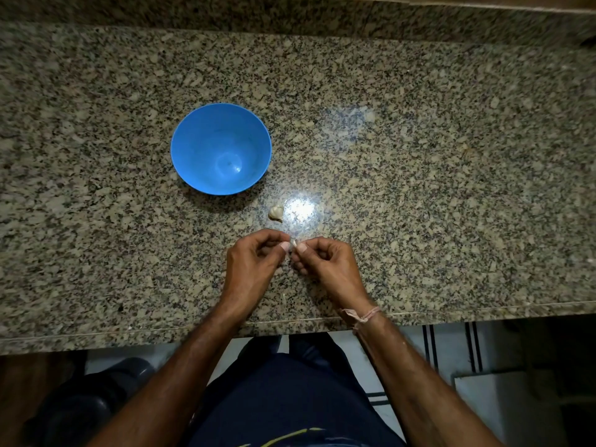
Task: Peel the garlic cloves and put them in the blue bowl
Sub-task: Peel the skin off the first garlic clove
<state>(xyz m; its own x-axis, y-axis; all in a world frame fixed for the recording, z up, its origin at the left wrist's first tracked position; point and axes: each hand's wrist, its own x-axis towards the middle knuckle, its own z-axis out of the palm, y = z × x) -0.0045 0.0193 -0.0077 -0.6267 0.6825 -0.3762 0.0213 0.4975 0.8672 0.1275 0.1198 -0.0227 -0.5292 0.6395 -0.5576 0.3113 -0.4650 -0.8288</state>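
A blue bowl (221,148) stands on the granite counter, and I see nothing inside it. A small cluster of unpeeled garlic cloves (276,213) lies on the counter just below and right of the bowl. Nearer to me, my left hand (254,262) and my right hand (325,264) meet above the counter. Between their thumbs and fingertips they pinch one small garlic clove (293,243), most of it hidden by the fingers.
The speckled granite counter (419,188) runs the full width, with its front edge (451,312) close to my body. A bright light reflection (303,209) sits beside the loose garlic. A raised granite ledge (290,14) lines the back.
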